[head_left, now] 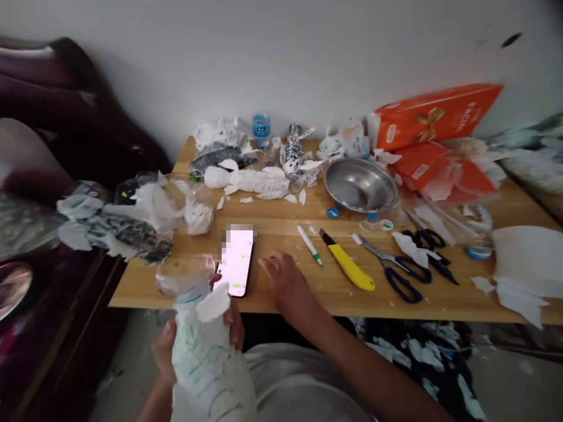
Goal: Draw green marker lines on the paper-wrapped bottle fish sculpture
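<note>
My left hand (163, 350) is wrapped round a paper-covered plastic bottle (204, 351), its fingers showing on the far side. White paper with green and dark pen lines covers the bottle's body, while its clear end sticks out at the top. A torn paper flap stands up near that end. Just right of the lit phone (237, 258) on the table, my right hand (285, 281) hovers or rests with its fingers curled together; nothing shows in them. A white and green marker (310, 245) and a yellow utility knife (349, 264) lie to its right.
Scissors (402, 275) lie near the wooden table's (281, 302) front edge. Behind are a steel bowl (360, 184), orange tissue packs (435, 123), a blue-labelled bottle piece (261, 130) and several paper-wrapped fish-like shapes (259, 181). Paper scraps are strewn about; a dark chair stands left.
</note>
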`<state>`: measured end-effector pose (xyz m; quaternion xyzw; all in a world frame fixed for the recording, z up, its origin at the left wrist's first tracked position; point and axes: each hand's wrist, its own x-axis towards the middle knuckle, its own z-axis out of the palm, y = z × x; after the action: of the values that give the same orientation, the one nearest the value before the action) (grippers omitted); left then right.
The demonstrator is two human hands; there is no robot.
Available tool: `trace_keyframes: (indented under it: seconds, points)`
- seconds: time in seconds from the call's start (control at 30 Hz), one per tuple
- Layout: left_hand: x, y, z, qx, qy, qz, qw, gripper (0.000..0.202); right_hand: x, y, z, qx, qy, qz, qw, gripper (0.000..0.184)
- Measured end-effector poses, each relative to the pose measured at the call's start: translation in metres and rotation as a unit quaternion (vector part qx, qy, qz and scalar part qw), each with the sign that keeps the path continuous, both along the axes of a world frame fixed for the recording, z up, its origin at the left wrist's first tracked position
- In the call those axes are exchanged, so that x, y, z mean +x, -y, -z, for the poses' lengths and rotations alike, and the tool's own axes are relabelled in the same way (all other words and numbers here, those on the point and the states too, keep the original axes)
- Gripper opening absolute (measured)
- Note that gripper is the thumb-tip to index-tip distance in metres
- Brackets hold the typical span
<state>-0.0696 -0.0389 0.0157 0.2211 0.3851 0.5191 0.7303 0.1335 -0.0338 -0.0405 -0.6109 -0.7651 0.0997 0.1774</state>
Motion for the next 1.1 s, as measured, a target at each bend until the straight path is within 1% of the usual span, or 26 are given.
trace_keyframes:
  seconds: [0.1, 0.2, 0.23, 0.3, 0.33, 0.37, 0.4, 0.5, 0.57, 0.67, 0.73, 0.83, 0.87, 0.93, 1.03, 1.1]
  points:
    - [-0.020, 0.005, -0.003, 0.050, 0.040, 0.017, 0.998, 0.058, -0.013, -0.006, 0.006, 0.003, -0.007, -0.020, 1.000, 0.048]
    - [-0.032, 0.010, 0.001, 0.080, 0.057, 0.017, 0.995, 0.048, -0.019, -0.013, 0.002, 0.004, -0.004, -0.055, 0.998, 0.045]
    - [-0.035, 0.012, 0.003, 0.084, 0.054, 0.010, 0.995, 0.046, -0.021, -0.014, 0.000, 0.004, -0.006, -0.067, 0.998, 0.049]
    - [-0.037, 0.015, 0.009, 0.083, 0.046, -0.004, 0.995, 0.044, -0.025, -0.014, -0.005, -0.001, -0.025, -0.084, 0.996, 0.067]
    - [-0.037, 0.016, 0.012, 0.076, 0.041, -0.008, 0.996, 0.045, -0.027, -0.013, -0.007, -0.005, -0.040, -0.082, 0.996, 0.075]
    - [-0.038, 0.016, 0.014, 0.065, 0.034, -0.012, 0.997, 0.045, -0.029, -0.011, -0.009, -0.010, -0.054, -0.073, 0.996, 0.080]
    - [-0.039, 0.017, 0.016, 0.049, 0.024, -0.019, 0.998, 0.045, -0.030, -0.010, -0.009, -0.013, -0.067, -0.059, 0.996, 0.081]
    - [-0.046, 0.015, 0.022, 0.008, 0.006, -0.024, 1.000, 0.042, -0.032, -0.003, -0.008, -0.019, -0.084, -0.024, 0.996, 0.072]
    - [-0.053, 0.013, 0.027, 0.005, 0.010, 0.003, 1.000, 0.041, -0.030, 0.001, -0.005, -0.021, -0.090, -0.014, 0.996, 0.070]
    - [-0.062, 0.013, 0.034, -0.003, 0.025, 0.065, 0.998, 0.045, -0.027, 0.004, -0.001, -0.029, -0.088, -0.008, 0.996, 0.066]
    - [-0.063, 0.016, 0.038, -0.029, 0.029, 0.102, 0.994, 0.048, -0.028, 0.002, -0.001, -0.038, -0.082, -0.024, 0.996, 0.064]
    - [-0.059, 0.023, 0.042, -0.064, 0.017, 0.137, 0.988, 0.051, -0.030, -0.004, -0.002, -0.050, -0.077, -0.061, 0.994, 0.071]
    - [-0.056, 0.026, 0.042, -0.072, 0.008, 0.136, 0.988, 0.051, -0.030, -0.006, -0.002, -0.054, -0.085, -0.068, 0.993, 0.074]
    - [-0.052, 0.030, 0.042, -0.085, -0.016, 0.114, 0.990, 0.048, -0.028, -0.010, -0.001, -0.062, -0.119, -0.064, 0.989, 0.076]
    - [-0.049, 0.035, 0.039, -0.098, -0.039, 0.092, 0.990, 0.046, -0.020, -0.012, -0.002, -0.082, -0.174, -0.031, 0.981, 0.072]
    - [-0.049, 0.037, 0.038, -0.095, -0.035, 0.096, 0.990, 0.049, -0.013, -0.010, -0.008, -0.113, -0.190, -0.043, 0.974, 0.068]
